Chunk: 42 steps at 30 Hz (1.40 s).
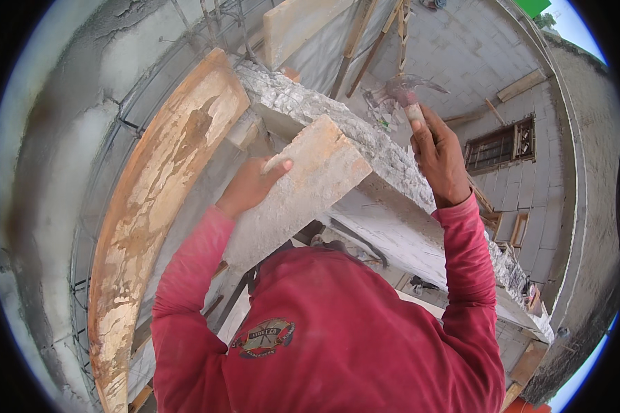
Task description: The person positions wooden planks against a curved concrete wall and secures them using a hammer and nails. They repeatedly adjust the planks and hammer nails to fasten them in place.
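My left hand (pixel 249 187) grips the left edge of a wide board (pixel 303 189) caked with grey-white cement dust. Its thumb lies on the board's face, and the other fingers are partly hidden at the edge. The board slants from beside my chest up toward a rough concrete ledge (pixel 365 134). My right hand (pixel 439 157) is wrapped around the handle of a claw hammer (pixel 408 93), raised over the far side of the ledge. The hammer's head is apart from the board.
A long wooden plank (pixel 165 165) with peeling cement stands to my left, in front of bare steel rebar (pixel 127 125). Block walls (pixel 455 48) surround a lower space on the right, with a barred window (pixel 499 146). Rubble (pixel 387 117) lies far below, beyond the ledge.
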Motion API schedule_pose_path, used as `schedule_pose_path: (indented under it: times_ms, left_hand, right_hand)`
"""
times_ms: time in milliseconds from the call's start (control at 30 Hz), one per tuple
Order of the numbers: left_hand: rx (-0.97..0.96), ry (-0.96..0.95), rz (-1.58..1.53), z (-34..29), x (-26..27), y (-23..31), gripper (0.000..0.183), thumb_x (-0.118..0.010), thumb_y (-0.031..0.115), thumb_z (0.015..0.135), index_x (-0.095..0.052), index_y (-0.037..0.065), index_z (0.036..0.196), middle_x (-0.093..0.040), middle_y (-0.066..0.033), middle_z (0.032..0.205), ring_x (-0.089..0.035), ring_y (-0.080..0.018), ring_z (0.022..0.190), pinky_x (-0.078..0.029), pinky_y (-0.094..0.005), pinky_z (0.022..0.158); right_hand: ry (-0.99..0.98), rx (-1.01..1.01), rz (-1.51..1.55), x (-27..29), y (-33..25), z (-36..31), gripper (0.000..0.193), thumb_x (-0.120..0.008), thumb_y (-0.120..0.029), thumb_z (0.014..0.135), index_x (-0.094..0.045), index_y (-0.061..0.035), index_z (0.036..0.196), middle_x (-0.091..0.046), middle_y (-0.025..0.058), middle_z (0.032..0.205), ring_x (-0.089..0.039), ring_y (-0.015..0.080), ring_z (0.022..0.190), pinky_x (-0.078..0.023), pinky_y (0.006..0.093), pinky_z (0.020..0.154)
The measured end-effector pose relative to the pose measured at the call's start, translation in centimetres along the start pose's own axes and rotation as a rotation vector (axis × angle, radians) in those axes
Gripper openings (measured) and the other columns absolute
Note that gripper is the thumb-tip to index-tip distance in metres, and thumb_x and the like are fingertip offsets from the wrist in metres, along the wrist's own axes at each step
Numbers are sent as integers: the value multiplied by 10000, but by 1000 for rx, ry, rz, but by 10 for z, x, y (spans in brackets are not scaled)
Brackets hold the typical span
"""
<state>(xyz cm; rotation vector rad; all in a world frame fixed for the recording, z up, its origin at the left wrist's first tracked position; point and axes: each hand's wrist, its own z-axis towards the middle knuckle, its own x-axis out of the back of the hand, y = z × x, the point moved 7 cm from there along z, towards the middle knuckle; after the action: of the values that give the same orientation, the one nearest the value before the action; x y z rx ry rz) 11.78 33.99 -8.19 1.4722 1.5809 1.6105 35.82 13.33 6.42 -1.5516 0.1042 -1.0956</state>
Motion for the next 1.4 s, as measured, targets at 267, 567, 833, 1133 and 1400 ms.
schedule_pose_path:
  times_ms: [267,567,833,1133,1400]
  left_hand:
    - [-4,2,36,4,3,-3,643,-580,571,1037,-729,-32,1201,-771,-144,956,-724,-206,894,-537,-370,839]
    - [0,-20,50,3,4,2,641,-573,571,1039,-725,-30,1201,-776,-153,992,-734,-236,915,-536,-376,856]
    - [96,-90,-58,7,8,-5,705,-530,621,1046,-732,-42,1174,-748,-98,959,-693,-173,896,-526,-347,821]
    - [107,26,-567,22,31,29,811,-472,665,1053,-540,-45,1439,-651,-145,1303,-642,-178,1156,-529,-338,970]
    - [-55,81,-688,39,20,67,724,-616,548,1032,-551,-62,1415,-670,-156,1288,-685,-202,1119,-574,-347,920]
  right_hand:
    - [-71,51,-86,-14,9,-6,398,-556,-242,1083,-596,13,1385,-641,195,814,-633,318,726,-496,374,703]
    - [-92,101,-151,-27,4,-19,410,-587,-228,1067,-581,16,1397,-674,309,875,-683,448,767,-528,437,719]
    - [-137,106,-75,-39,9,-27,437,-608,-278,1070,-596,7,1402,-623,178,739,-587,229,656,-509,372,696]
    - [207,256,8,9,-27,-33,371,-771,-156,967,-643,-7,1282,-667,127,879,-602,150,747,-511,321,717]
    - [93,279,-205,-6,-40,-72,403,-806,-158,920,-635,3,1247,-711,178,921,-704,303,761,-539,348,711]
